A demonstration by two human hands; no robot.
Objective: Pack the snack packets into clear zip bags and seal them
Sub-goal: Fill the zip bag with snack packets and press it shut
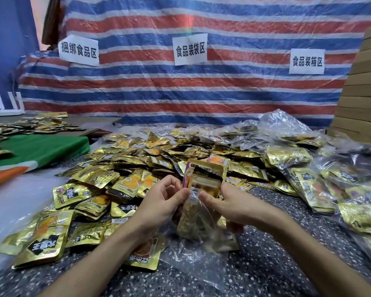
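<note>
A small stack of gold snack packets [206, 174] stands upright in the mouth of a clear zip bag [199, 224], its top half sticking out. My left hand [165, 202] pinches the bag's left edge by the packets. My right hand [234, 206] grips the bag's right side, thumb on the front film. The bag's bottom hangs over the speckled table [266, 264]. A big heap of loose gold packets [137, 163] spreads behind and left of my hands.
Filled clear bags [298, 159] pile up at the right. Empty clear bags [193, 269] lie under my forearms. A green and orange cloth [36, 148] lies at the left. Cardboard boxes [360, 99] stack at the far right before a striped tarp with paper signs.
</note>
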